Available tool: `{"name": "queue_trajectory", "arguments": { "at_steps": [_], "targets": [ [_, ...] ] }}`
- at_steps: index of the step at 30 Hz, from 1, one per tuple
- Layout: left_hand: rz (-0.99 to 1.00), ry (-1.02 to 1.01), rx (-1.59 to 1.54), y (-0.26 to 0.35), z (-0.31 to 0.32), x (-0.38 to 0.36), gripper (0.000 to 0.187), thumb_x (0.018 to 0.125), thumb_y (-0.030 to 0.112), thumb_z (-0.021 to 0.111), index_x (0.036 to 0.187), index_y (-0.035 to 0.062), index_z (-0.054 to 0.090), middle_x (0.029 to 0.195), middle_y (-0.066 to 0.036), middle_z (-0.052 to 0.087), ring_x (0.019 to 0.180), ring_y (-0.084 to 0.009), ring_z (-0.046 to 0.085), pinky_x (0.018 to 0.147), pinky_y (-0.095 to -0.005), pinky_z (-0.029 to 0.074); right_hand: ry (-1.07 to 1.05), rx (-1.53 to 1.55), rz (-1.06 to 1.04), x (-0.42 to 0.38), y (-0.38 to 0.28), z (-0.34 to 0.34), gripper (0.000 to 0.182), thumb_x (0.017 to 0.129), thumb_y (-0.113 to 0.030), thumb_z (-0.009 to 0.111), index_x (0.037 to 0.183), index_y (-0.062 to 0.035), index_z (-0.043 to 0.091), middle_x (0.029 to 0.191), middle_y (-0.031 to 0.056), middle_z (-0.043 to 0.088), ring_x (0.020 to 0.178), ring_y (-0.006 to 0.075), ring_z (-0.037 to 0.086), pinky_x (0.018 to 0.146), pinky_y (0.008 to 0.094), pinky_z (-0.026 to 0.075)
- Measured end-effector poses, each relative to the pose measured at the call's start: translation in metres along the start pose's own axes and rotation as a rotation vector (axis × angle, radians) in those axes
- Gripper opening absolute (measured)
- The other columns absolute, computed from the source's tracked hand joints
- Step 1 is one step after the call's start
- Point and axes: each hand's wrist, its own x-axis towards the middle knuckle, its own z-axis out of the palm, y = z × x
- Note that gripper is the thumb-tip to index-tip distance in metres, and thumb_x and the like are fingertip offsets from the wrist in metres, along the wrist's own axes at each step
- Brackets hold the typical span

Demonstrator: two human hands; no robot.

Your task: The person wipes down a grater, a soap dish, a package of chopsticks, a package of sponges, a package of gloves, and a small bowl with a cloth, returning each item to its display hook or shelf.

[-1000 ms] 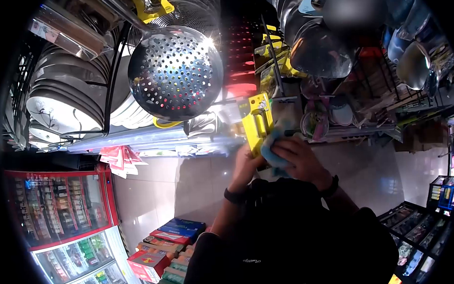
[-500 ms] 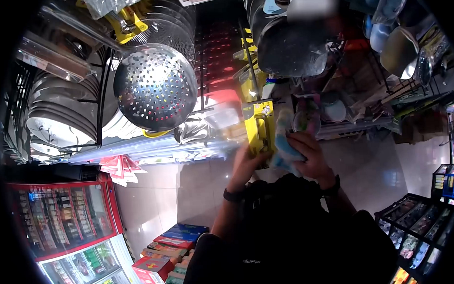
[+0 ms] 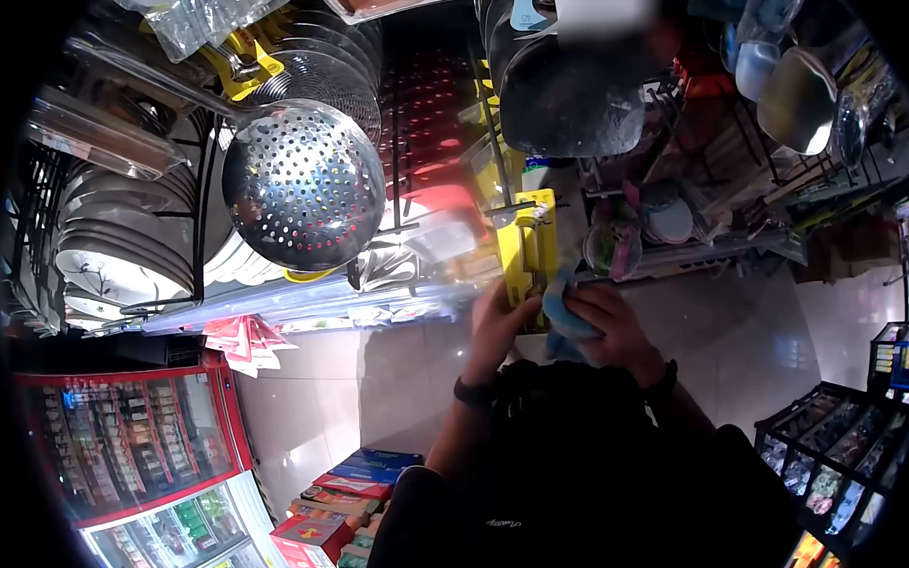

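In the head view, my left hand (image 3: 496,331) has its fingers closed at the lower end of a yellow carded package (image 3: 529,243). The package hangs upright below a dark shelf hook, and a slim tool shape shows on its front. My right hand (image 3: 613,324) grips a light-blue cloth (image 3: 568,320), bunched and pressed close against the package's lower right side. Left of the package is a clear-and-red plastic container (image 3: 442,224). To the right, a small pink-edged packaged item (image 3: 613,246) hangs beside the cloth.
A perforated steel skimmer (image 3: 304,184) juts out at the left, in front of stacked plates (image 3: 123,266). A dark pan-shaped item (image 3: 568,105) hangs above my hands. Behind me stand a red-framed fridge (image 3: 224,422), stacked boxes (image 3: 313,539) and a black rack (image 3: 831,461).
My right hand has brought the cloth down and left against the lower part of the package. The package has tilted slightly, and the whole view has shifted a little.
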Motion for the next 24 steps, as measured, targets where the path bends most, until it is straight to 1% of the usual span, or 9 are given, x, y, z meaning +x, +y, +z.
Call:
{"name": "queue_trajectory", "arguments": {
  "at_steps": [2, 5, 8, 11, 14, 17, 20, 23, 24],
  "targets": [
    [0.023, 0.013, 0.043, 0.003, 0.002, 0.000, 0.035, 0.089, 0.008, 0.069, 0.122, -0.0012, 0.058, 0.104, -0.005, 0.067, 0.089, -0.0086, 0.061, 0.075, -0.0251, 0.052, 0.011, -0.003, 0.008, 0.000, 0.002, -0.002, 0.057, 0.065, -0.005, 0.072, 0.121, -0.0063, 0.064, 0.123, 0.0105, 0.060, 0.110, 0.0344, 0.057, 0.093, 0.0441, 0.048],
    [-0.027, 0.018, 0.023, -0.004, 0.000, -0.002, 0.037, 0.085, 0.004, 0.069, 0.120, -0.0009, 0.059, 0.105, -0.005, 0.065, 0.094, -0.0110, 0.060, 0.082, -0.0269, 0.050, 0.061, -0.001, 0.000, 0.002, 0.004, -0.003, 0.056, 0.064, -0.004, 0.071, 0.120, -0.0050, 0.064, 0.122, 0.0114, 0.060, 0.108, 0.0342, 0.058, 0.091, 0.0439, 0.049],
    [-0.036, 0.032, -0.115, -0.007, 0.004, -0.004, 0.033, 0.086, 0.004, 0.069, 0.117, -0.0002, 0.059, 0.101, -0.004, 0.064, 0.091, -0.0103, 0.060, 0.080, -0.0260, 0.050, 0.129, 0.020, -0.010, 0.006, 0.001, -0.007, 0.056, 0.064, -0.004, 0.070, 0.120, -0.0044, 0.065, 0.121, 0.0121, 0.061, 0.107, 0.0339, 0.059, 0.091, 0.0435, 0.049],
    [-0.067, 0.036, -0.069, -0.004, 0.003, -0.007, 0.031, 0.087, 0.005, 0.069, 0.116, 0.0002, 0.058, 0.101, -0.004, 0.064, 0.089, -0.0095, 0.060, 0.078, -0.0251, 0.051, 0.156, 0.021, -0.023, 0.009, 0.000, -0.006, 0.056, 0.064, -0.004, 0.070, 0.120, -0.0038, 0.065, 0.120, 0.0127, 0.061, 0.107, 0.0339, 0.059, 0.090, 0.0437, 0.050],
    [-0.008, 0.025, 0.030, -0.012, -0.001, -0.006, 0.039, 0.091, 0.009, 0.070, 0.125, 0.0000, 0.054, 0.105, -0.009, 0.067, 0.090, -0.0130, 0.065, 0.076, -0.0264, 0.053, 0.158, 0.010, -0.040, 0.010, -0.001, -0.006, 0.055, 0.064, -0.005, 0.070, 0.119, -0.0030, 0.065, 0.120, 0.0132, 0.060, 0.106, 0.0342, 0.059, 0.090, 0.0445, 0.050],
    [0.033, 0.078, 0.042, -0.009, 0.003, -0.008, 0.036, 0.091, 0.008, 0.070, 0.123, -0.0010, 0.055, 0.105, -0.008, 0.067, 0.090, -0.0117, 0.063, 0.076, -0.0257, 0.053, 0.168, 0.013, -0.063, 0.010, -0.001, -0.004, 0.055, 0.064, -0.006, 0.070, 0.118, -0.0023, 0.065, 0.119, 0.0139, 0.060, 0.105, 0.0345, 0.059, 0.090, 0.0448, 0.050],
    [-0.003, 0.081, -0.035, -0.007, 0.003, -0.008, 0.033, 0.089, 0.005, 0.068, 0.119, -0.0001, 0.057, 0.103, -0.005, 0.065, 0.091, -0.0091, 0.061, 0.078, -0.0248, 0.051, 0.177, 0.018, -0.060, 0.009, -0.002, -0.003, 0.054, 0.064, -0.006, 0.070, 0.118, -0.0020, 0.065, 0.118, 0.0144, 0.060, 0.104, 0.0346, 0.060, 0.090, 0.0447, 0.050],
    [-0.040, 0.038, 0.000, -0.005, -0.003, -0.007, 0.036, 0.088, 0.004, 0.068, 0.122, -0.0008, 0.056, 0.104, -0.006, 0.065, 0.092, -0.0099, 0.061, 0.079, -0.0250, 0.051, 0.191, 0.006, -0.066, 0.009, -0.004, -0.004, 0.053, 0.065, -0.007, 0.070, 0.118, -0.0020, 0.065, 0.119, 0.0147, 0.060, 0.103, 0.0345, 0.060, 0.089, 0.0448, 0.050],
    [-0.049, 0.020, -0.054, -0.006, -0.002, -0.007, 0.037, 0.088, 0.003, 0.068, 0.122, -0.0008, 0.055, 0.104, -0.006, 0.065, 0.093, -0.0103, 0.062, 0.079, -0.0250, 0.051, 0.201, -0.008, -0.076, 0.010, -0.004, -0.004, 0.053, 0.065, -0.008, 0.070, 0.118, -0.0022, 0.066, 0.119, 0.0148, 0.060, 0.103, 0.0344, 0.059, 0.089, 0.0449, 0.050]
  ]
}}
